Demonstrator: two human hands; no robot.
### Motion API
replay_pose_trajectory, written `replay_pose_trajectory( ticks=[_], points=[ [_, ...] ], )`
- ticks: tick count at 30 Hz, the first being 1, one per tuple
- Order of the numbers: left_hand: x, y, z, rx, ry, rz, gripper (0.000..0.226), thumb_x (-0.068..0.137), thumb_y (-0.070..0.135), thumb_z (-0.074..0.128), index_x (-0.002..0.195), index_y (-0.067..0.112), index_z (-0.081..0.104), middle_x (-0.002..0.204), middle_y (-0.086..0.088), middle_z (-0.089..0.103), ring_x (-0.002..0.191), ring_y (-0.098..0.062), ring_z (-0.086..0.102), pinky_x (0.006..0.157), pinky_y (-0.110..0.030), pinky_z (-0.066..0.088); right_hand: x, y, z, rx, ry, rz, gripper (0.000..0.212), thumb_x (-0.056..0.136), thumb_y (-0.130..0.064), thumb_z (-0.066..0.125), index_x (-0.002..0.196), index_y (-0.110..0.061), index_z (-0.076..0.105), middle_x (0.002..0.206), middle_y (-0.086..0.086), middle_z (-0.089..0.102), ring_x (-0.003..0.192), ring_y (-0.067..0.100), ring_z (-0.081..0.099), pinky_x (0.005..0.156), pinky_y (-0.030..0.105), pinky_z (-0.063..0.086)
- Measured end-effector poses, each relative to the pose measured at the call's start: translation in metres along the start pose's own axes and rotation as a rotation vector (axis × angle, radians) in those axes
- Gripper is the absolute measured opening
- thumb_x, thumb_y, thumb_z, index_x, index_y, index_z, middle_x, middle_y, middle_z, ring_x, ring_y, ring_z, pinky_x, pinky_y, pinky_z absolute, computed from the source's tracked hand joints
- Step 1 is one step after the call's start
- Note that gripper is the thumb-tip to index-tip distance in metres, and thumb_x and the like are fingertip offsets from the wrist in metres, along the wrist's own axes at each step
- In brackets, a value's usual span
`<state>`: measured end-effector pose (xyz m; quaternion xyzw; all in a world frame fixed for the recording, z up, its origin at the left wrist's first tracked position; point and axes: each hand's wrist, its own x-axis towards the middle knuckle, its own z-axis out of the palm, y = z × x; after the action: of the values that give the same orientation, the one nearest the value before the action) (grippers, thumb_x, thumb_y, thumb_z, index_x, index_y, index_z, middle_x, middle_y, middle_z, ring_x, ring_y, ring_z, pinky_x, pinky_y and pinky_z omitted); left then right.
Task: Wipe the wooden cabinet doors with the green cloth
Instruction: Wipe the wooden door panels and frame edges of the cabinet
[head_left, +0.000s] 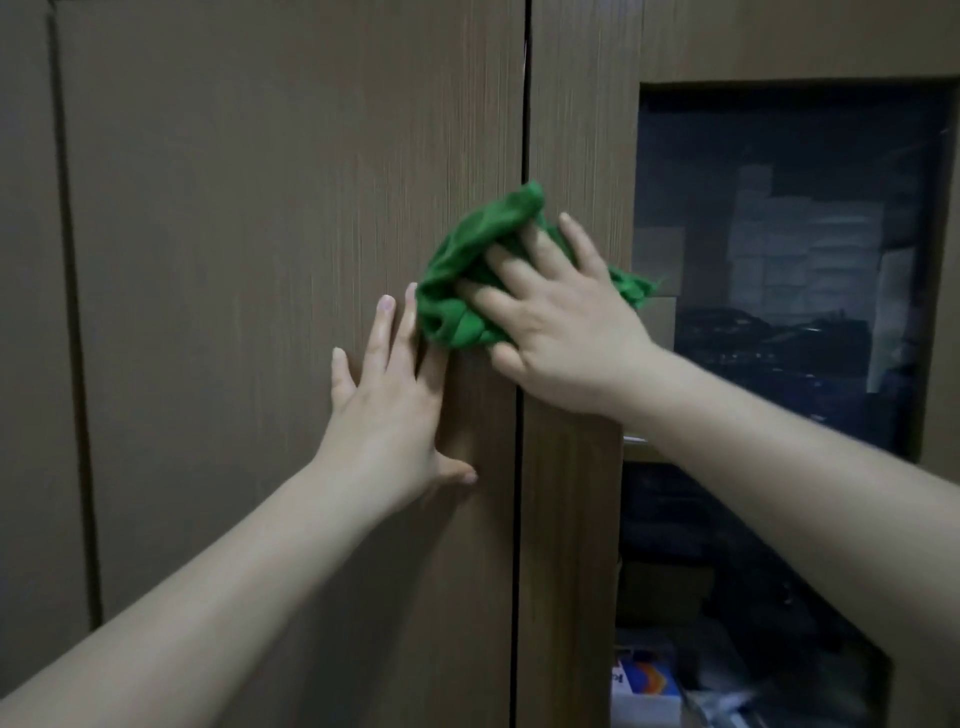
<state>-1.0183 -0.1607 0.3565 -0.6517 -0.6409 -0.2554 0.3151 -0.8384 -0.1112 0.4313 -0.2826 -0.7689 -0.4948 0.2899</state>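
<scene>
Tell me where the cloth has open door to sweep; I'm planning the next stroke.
Bare wood lies left of the left hand, out to the panel seam. It's crowded at the door gap, where the right hand presses the cloth.

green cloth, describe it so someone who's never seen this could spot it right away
Start at the tall wooden cabinet doors and follow the dark vertical gap between them to mid-height. There the right hand presses a bunched green cloth across that seam, with the left hand flat on the door beside it. It is the only bright green thing among the brown panels.
</scene>
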Motion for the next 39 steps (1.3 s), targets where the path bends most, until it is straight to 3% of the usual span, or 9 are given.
replay_pose_trajectory(
  ticks=[3,6,13,16,19,22,29,35,39],
  points=[
    [-0.008,-0.003,0.006,-0.021,0.018,-0.011,0.153,0.054,0.073,0.077,0.142,0.03,-0.04,0.153,0.007,-0.045,0.145,-0.018,-0.033,0.115,-0.065,0.009,-0.026,-0.026,0.014,0.012,-0.007,-0.023,0.065,0.088,-0.046,0.043,0.149,-0.025,0.044,0.154,0.009,0.044,0.148,0.039,0.027,0.122,0.058,0.01],
    [-0.012,-0.004,0.007,-0.05,0.014,-0.021,0.149,0.055,0.072,0.078,0.152,0.025,-0.026,0.155,0.011,-0.042,0.146,-0.012,-0.029,0.117,-0.062,0.01,-0.044,-0.034,0.018,0.008,-0.056,-0.078,0.057,0.088,-0.044,0.046,0.139,-0.019,0.055,0.147,0.009,0.051,0.144,0.038,0.034,0.121,0.057,0.014],
    [-0.017,-0.006,0.006,-0.008,-0.013,-0.008,0.15,0.056,0.069,0.08,0.153,0.016,-0.022,0.158,0.005,-0.037,0.149,-0.017,-0.024,0.117,-0.06,0.01,-0.085,0.011,0.006,0.079,-0.239,-0.612,0.047,0.084,-0.038,0.053,0.128,-0.027,0.067,0.136,0.0,0.063,0.137,0.029,0.047,0.123,0.049,0.014],
    [-0.026,0.0,0.013,-0.014,-0.032,-0.031,0.155,0.051,0.068,0.083,0.152,0.019,-0.024,0.157,0.005,-0.037,0.148,-0.018,-0.025,0.116,-0.06,0.012,-0.059,0.039,-0.001,0.046,-0.106,-0.351,0.053,0.084,-0.036,0.046,0.131,-0.022,0.062,0.139,0.007,0.059,0.139,0.033,0.043,0.122,0.051,0.015],
    [-0.044,0.006,0.029,-0.017,-0.057,-0.034,0.156,0.051,0.068,0.083,0.15,0.021,-0.028,0.156,0.004,-0.041,0.147,-0.022,-0.029,0.115,-0.06,0.01,-0.041,0.027,0.005,0.093,0.021,0.025,0.059,0.087,-0.038,0.04,0.142,-0.019,0.049,0.159,0.012,0.037,0.151,0.036,0.02,0.123,0.053,0.008],
    [-0.059,0.01,0.043,0.003,-0.062,-0.033,0.158,0.049,0.072,0.081,0.151,0.021,-0.028,0.156,0.002,-0.041,0.147,-0.024,-0.03,0.114,-0.06,0.01,-0.051,-0.007,0.02,0.081,0.088,0.143,0.061,0.09,-0.042,0.043,0.148,-0.023,0.044,0.158,0.012,0.037,0.149,0.039,0.021,0.122,0.054,0.009],
    [-0.065,0.013,0.054,0.019,-0.059,-0.035,0.154,0.053,0.066,0.083,0.151,0.02,-0.027,0.157,0.001,-0.039,0.146,-0.024,-0.031,0.113,-0.065,0.011,-0.134,-0.068,0.058,0.038,0.021,-0.024,0.055,0.093,-0.047,0.047,0.143,-0.024,0.046,0.151,0.01,0.046,0.144,0.04,0.03,0.121,0.056,0.013],
    [-0.066,0.013,0.05,0.017,-0.074,-0.022,0.153,0.055,0.065,0.083,0.15,0.022,-0.029,0.156,0.002,-0.041,0.147,-0.024,-0.029,0.114,-0.061,0.006,-0.173,-0.022,0.046,0.108,-0.241,-0.691,0.046,0.09,-0.044,0.056,0.133,-0.03,0.061,0.138,-0.002,0.062,0.139,0.027,0.044,0.122,0.05,0.013],
    [-0.073,0.008,0.051,0.024,-0.068,-0.011,0.153,0.053,0.068,0.082,0.152,0.021,-0.025,0.159,0.002,-0.034,0.148,-0.021,-0.026,0.116,-0.06,0.008,-0.129,0.024,0.03,0.032,-0.149,-0.501,0.054,0.082,-0.044,0.053,0.132,-0.024,0.061,0.135,0.008,0.062,0.138,0.034,0.042,0.12,0.053,0.014]
  ],
)
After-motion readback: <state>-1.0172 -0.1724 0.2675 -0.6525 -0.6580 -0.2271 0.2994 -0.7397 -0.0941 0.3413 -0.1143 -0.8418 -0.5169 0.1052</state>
